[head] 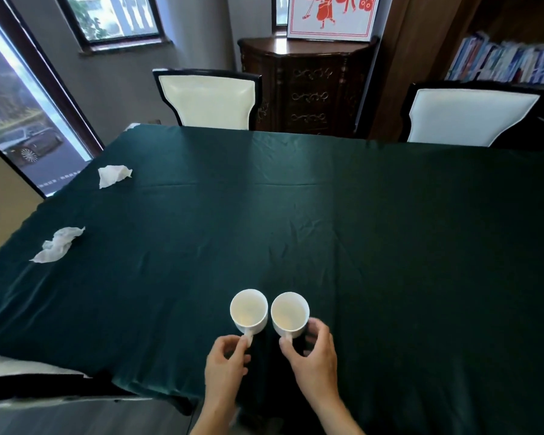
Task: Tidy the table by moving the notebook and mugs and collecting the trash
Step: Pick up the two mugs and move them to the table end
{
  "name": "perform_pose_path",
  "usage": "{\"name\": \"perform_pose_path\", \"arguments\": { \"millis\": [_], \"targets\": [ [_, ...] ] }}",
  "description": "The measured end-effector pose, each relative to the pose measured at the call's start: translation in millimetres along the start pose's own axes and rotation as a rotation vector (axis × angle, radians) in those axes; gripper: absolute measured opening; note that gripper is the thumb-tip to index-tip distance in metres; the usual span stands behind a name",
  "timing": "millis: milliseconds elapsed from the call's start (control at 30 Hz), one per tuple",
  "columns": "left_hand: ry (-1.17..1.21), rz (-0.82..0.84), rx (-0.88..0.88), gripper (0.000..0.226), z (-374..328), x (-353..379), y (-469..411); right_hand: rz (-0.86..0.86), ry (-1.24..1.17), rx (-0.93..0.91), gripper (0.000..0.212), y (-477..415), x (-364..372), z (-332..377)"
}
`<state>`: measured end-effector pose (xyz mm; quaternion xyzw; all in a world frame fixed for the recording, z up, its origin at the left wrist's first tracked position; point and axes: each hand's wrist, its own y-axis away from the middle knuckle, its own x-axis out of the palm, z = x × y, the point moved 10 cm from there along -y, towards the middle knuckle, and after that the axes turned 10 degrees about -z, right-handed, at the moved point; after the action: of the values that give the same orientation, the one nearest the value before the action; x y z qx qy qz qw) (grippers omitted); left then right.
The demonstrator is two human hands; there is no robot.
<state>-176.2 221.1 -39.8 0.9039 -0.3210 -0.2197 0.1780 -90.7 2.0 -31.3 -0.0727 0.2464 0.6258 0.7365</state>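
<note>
White mugs stand side by side, nearly touching, near the front edge of the green-clothed tabletop (pixel 390 215). The left hand (pixel 225 368) reaches forward with its grip pinched on the handle of the left mug (pixel 249 310), thumb and forefinger closed around it. The right hand (pixel 313 356) holds the right mug (pixel 290 313), thumb at the handle, fingers curled beside the wall. Two crumpled tissues (pixel 113 175) (pixel 58 245) lie well apart from the mugs at the tabletop's left side.
</note>
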Motion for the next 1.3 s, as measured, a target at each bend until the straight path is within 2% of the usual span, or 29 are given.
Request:
{"name": "perform_pose_path", "arguments": {
  "millis": [133, 267, 433, 700, 1067, 1300],
  "targets": [
    [0.037, 0.028, 0.027, 0.008, -4.4, 10.0, -6.7, -0.068, -0.056, 0.121, 0.04, 11.2, 3.1, -11.0],
    [0.091, 0.058, -0.04, 0.011, 8.0, 21.2, -10.2, 0.033, -0.115, 0.201, 0.014, 16.6, 21.0, -17.4],
    [0.143, 0.06, -0.057, 0.015, 17.4, 25.8, -8.7, 0.068, -0.218, 0.269, 0.028, 14.9, 35.9, -24.2],
    [0.164, 0.029, -0.035, 0.03, 16.8, 40.3, -6.6, 0.049, -0.367, 0.378, 0.022, 15.2, 41.5, -32.7],
    [0.115, -0.02, 0.054, 0.041, -13.6, 20.6, -8.1, 0.006, -0.279, 0.331, 0.038, -2.1, 25.1, -12.8],
    [0.131, -0.074, 0.169, 0.044, -86.8, -26.3, 7.2, 0.024, -0.327, 0.196, 0.038, 7.0, 10.2, 69.2]
  ]
}}
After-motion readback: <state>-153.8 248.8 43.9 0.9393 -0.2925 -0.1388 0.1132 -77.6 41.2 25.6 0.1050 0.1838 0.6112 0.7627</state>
